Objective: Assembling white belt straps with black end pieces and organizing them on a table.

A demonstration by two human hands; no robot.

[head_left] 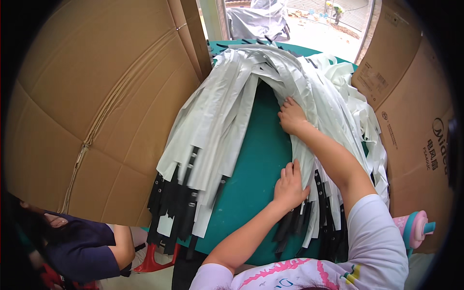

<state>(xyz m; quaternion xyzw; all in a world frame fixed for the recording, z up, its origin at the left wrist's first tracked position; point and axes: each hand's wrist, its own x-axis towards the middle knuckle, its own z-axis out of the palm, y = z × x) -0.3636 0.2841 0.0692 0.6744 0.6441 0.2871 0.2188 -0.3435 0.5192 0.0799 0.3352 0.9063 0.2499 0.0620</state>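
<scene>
A large bundle of long white fabric strips is draped in an arch over a green table. Black end pieces with small metal rings or snaps hang at the near ends. My left hand rests against the inner edge of the right-hand side of the bundle, its fingers stretched forward and the thumb apart. Farther up that same edge lies my right hand, fingers slightly apart and touching the white strips. Neither hand visibly grips a strip; the undersides of the fingers are hidden.
Tall cardboard sheets stand at the left, and a cardboard box walls the right. Loose white strips hang beside it. A pink and teal bottle is at lower right. Another person sits at lower left near a red stool.
</scene>
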